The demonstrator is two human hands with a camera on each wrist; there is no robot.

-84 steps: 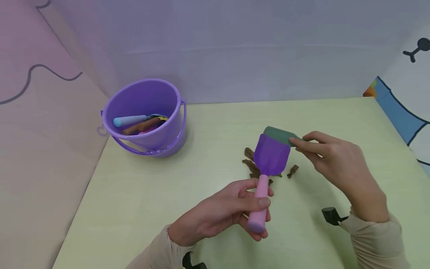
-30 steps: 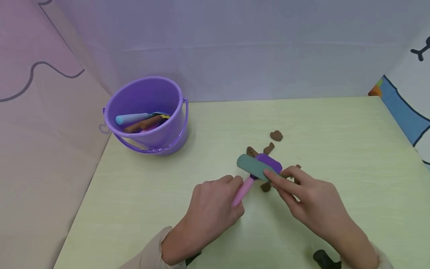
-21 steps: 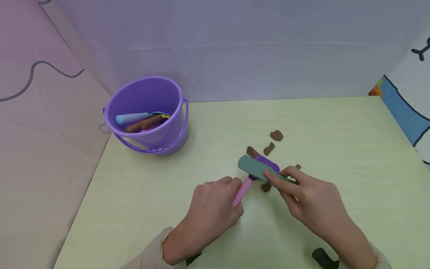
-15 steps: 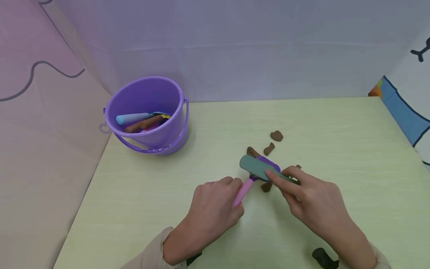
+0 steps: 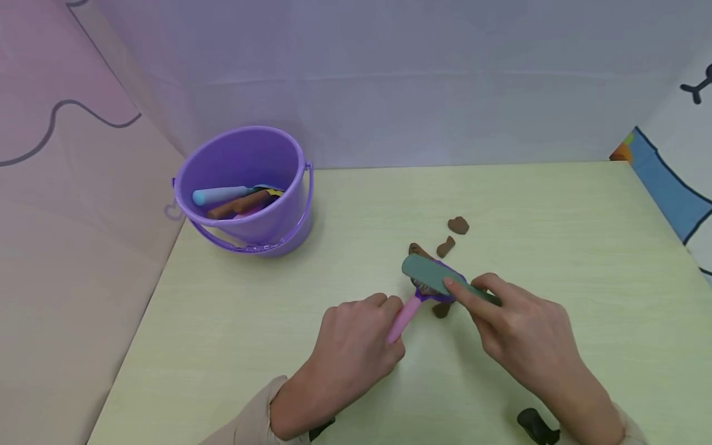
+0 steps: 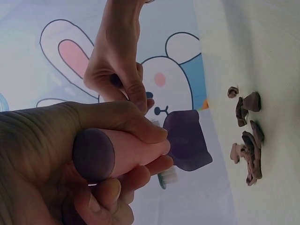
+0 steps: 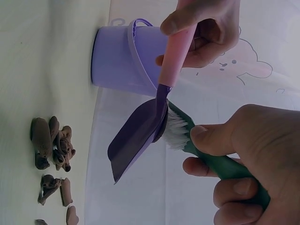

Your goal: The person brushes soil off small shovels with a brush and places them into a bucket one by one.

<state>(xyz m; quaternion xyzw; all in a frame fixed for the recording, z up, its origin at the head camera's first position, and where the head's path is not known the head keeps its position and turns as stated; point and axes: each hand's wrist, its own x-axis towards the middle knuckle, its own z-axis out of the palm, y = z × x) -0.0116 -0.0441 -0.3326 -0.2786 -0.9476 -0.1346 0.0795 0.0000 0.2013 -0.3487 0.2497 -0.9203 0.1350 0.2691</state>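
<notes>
My left hand (image 5: 350, 352), palm down, grips the pink handle (image 5: 403, 320) of a small toy shovel. Its purple blade (image 7: 136, 131) is tilted above the table in the right wrist view. My right hand (image 5: 523, 334) holds a green brush (image 5: 428, 275), index finger laid along its back. White bristles (image 7: 177, 132) meet the blade near its neck in that view, while the brush covers much of the blade in the head view. Beneath lie several brown crumpled pieces (image 6: 253, 150), partly hidden by the tools in the head view. Two brown pieces (image 5: 458, 225) show just beyond.
A purple bucket (image 5: 295, 228) stands at the back left of the pale table (image 5: 233, 346). Inside it are a light blue handle (image 5: 219, 196) and a brown handle (image 5: 239, 205). A pale cloth wall (image 5: 400, 117) rises behind the table.
Since the oldest frame, my left hand has turned palm down, tipping the shovel over, and the brush has come onto the blade. Lately the brush has shifted slightly right along it.
</notes>
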